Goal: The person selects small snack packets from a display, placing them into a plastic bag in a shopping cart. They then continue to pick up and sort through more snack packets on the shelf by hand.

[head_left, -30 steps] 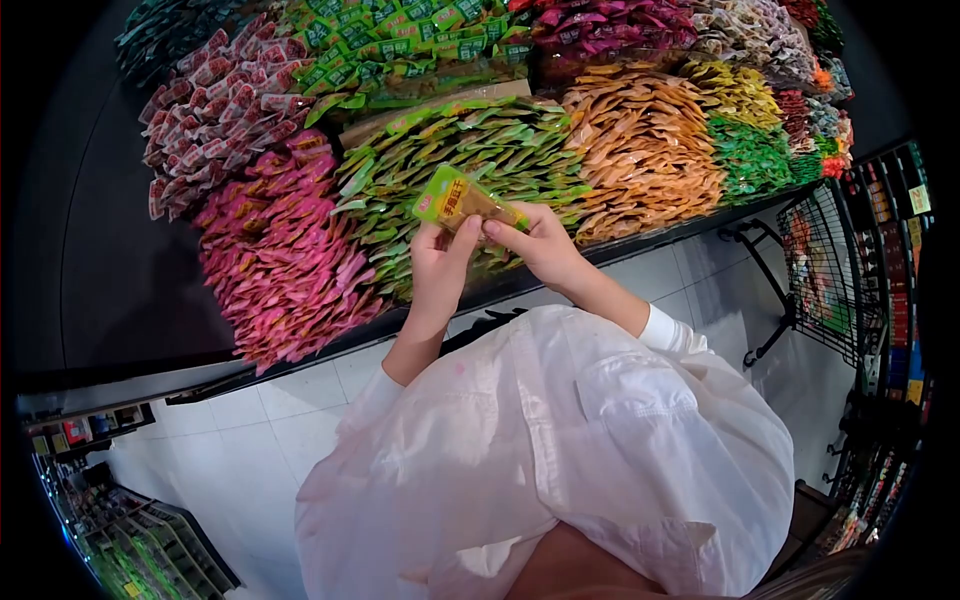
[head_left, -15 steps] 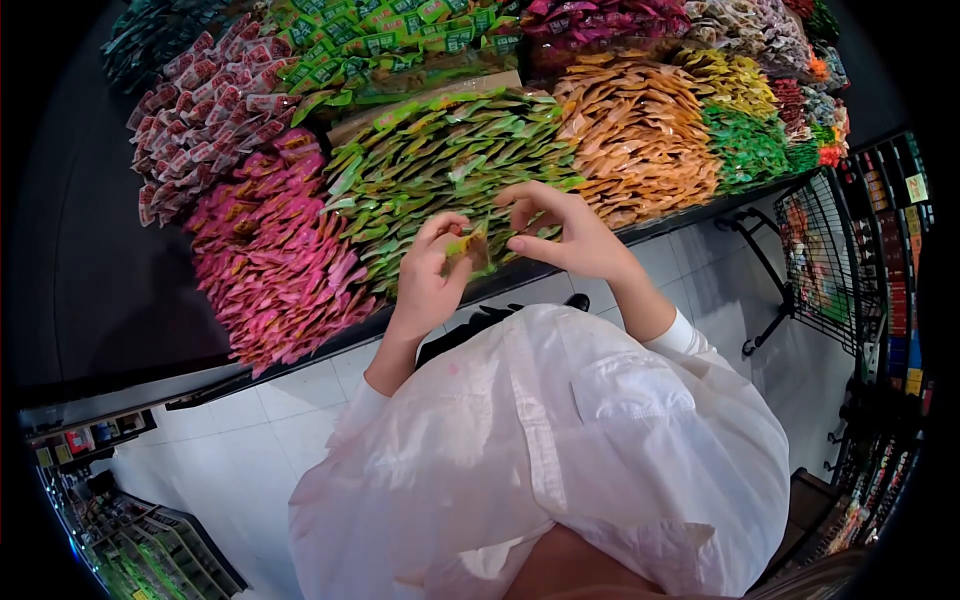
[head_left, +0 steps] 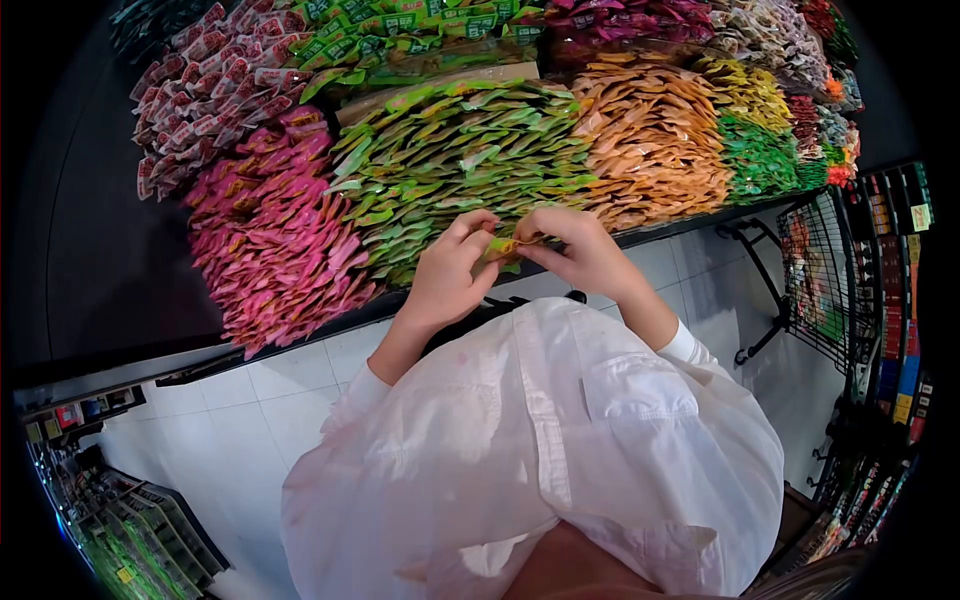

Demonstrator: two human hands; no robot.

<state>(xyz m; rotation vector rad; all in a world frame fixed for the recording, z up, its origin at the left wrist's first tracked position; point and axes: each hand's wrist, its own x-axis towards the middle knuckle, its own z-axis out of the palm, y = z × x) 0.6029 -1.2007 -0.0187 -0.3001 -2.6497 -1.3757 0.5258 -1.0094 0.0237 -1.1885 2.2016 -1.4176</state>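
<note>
A small green and yellow snack packet (head_left: 504, 246) is held between my two hands, over the front edge of the display. My left hand (head_left: 452, 268) pinches its left side with thumb and fingers. At its right end, my right hand (head_left: 572, 248) has thumb and fingertips closed on the packet. Behind my hands lies a wide pile of green snack packets (head_left: 460, 165), stacked in overlapping rows. Pink packets (head_left: 280, 240) are heaped to its left and orange packets (head_left: 655, 140) to its right.
Farther back are red-and-white packets (head_left: 215, 100), bright green bags (head_left: 410, 35) and purple packets (head_left: 630, 30). A wire shopping cart (head_left: 815, 275) stands at the right by stocked shelves (head_left: 895, 290). Pale floor tiles (head_left: 240, 425) show below the display's edge.
My right hand has come in from the right and closed on the packet that my left hand was holding. My left hand has shifted slightly right. The view has tilted a little.
</note>
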